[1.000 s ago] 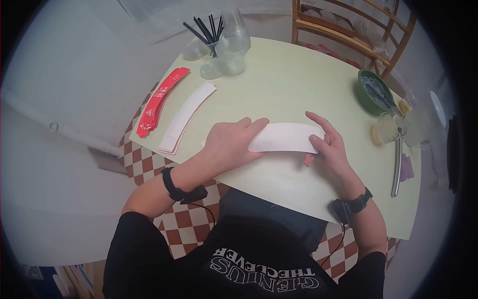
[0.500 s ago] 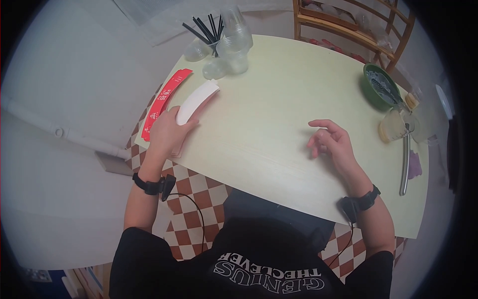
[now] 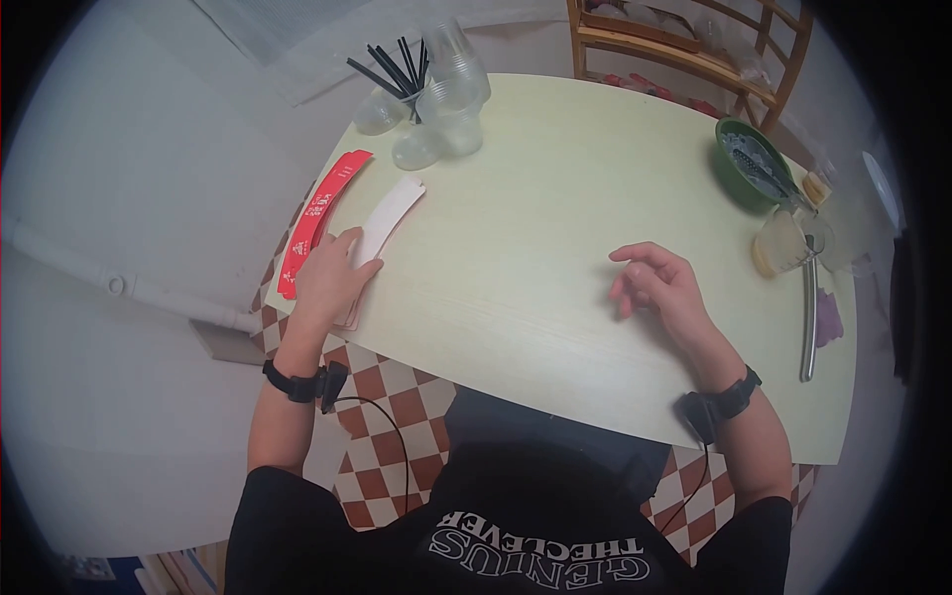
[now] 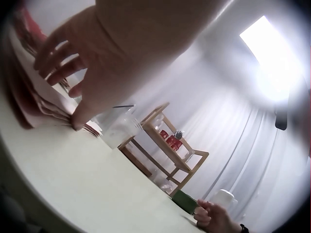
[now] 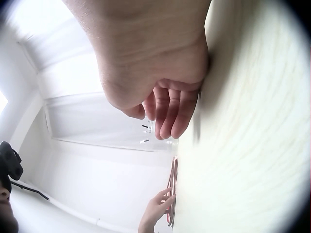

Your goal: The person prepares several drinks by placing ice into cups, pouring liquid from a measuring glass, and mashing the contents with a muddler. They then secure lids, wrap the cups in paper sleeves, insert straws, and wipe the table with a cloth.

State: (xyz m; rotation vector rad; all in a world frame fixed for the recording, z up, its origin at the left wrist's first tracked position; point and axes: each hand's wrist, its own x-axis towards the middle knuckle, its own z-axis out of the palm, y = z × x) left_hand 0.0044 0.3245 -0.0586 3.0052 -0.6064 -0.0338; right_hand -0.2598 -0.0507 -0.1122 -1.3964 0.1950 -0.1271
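Note:
A stack of curved white paper strips (image 3: 395, 210) lies on the left part of the table, beside a stack of red printed strips (image 3: 319, 213). Over the lower part of the white stack is my left hand (image 3: 329, 280), fingers spread and loosely bent. In the left wrist view its thumb tip touches the near edge of the layered strips (image 4: 51, 104), while the other fingers reach across the top. My right hand (image 3: 659, 288) rests at the right side of the table, loosely curled, with nothing in it.
Clear plastic cups (image 3: 448, 111) and black straws (image 3: 397, 69) stand at the back left. On the right are a green bowl (image 3: 729, 174) with a utensil, a jug (image 3: 783, 243), a long metal handle (image 3: 809, 327) and a purple cloth (image 3: 829, 319). A wooden rack (image 3: 674, 55) stands behind.
A white strip held between both hands went left onto the white stack in the left hand. The left hand then settled lower over the stack. My right hand let go and stayed at the right.

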